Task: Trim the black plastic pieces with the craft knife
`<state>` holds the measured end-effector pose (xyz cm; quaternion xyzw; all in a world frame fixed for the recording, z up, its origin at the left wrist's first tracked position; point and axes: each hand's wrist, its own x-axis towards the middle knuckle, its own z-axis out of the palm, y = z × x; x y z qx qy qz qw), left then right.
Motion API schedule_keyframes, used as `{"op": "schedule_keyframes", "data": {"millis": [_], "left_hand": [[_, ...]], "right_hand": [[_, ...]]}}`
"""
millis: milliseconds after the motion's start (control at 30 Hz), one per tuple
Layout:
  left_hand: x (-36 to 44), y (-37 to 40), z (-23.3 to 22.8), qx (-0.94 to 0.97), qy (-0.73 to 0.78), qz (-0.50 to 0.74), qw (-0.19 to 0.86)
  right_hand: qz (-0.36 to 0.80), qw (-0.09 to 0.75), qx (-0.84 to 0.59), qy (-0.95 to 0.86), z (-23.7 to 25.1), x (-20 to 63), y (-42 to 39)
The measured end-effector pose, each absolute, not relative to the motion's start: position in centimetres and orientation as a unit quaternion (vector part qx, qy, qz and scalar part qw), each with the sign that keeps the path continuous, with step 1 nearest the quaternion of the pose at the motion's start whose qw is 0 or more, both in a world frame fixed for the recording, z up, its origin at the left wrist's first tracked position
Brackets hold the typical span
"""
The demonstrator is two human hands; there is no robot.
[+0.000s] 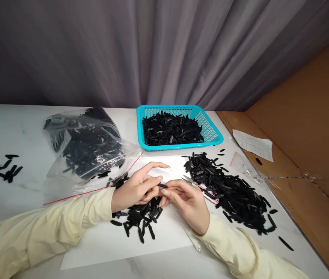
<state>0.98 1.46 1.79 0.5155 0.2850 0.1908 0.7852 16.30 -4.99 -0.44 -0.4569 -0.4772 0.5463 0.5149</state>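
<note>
A small slim black piece (162, 186) is pinched between my two hands above a sheet of white paper (103, 248). My left hand (139, 187) grips its left end with thumb and fingers, the index finger stretched out above. The fingertips of my right hand (186, 201) close on the right end. Below my hands lies a loose pile of similar black pieces (141, 217), partly hidden by them. Just right of my right hand is a pair of scissors with pink handles (211, 197), partly covered by a larger heap of black pieces (231, 193).
A turquoise basket (181, 147) full of black pieces stands at the back. To the left lies a clear plastic bag (94, 143) of them, with several loose pieces (7, 168) farther left. A cardboard sheet (304, 116), a paper slip (253, 144) and clear plastic (245, 166) are at right.
</note>
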Motion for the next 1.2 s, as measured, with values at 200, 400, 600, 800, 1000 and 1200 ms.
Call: {"op": "schedule_keyframes", "data": {"millis": [200,400,600,800,1000,1200], "left_hand": [[1.0,1.5,1.8,0.525,0.290,0.189,0.778],[0.9,1.5,2.0,0.529,0.291,0.185,0.775],[1.0,1.5,2.2,0.539,0.282,0.182,0.773],[0.9,1.5,2.2,0.534,0.291,0.175,0.774],[0.7,1.5,2.3,0.520,0.299,0.168,0.782],[0.9,1.9,1.7,0.462,0.282,0.196,0.818]], "right_hand": [[0.519,0.506,-0.442,-0.529,-0.4,16.5,-5.1],[0.520,0.506,-0.429,-0.538,-0.2,16.5,-5.1],[0.513,0.509,-0.426,-0.544,-0.2,16.5,-5.1],[0.506,0.508,-0.433,-0.546,-0.2,16.6,-5.1],[0.510,0.506,-0.445,-0.536,-0.4,16.3,-5.2],[0.392,0.517,-0.478,-0.593,0.5,17.5,-4.2]]}}
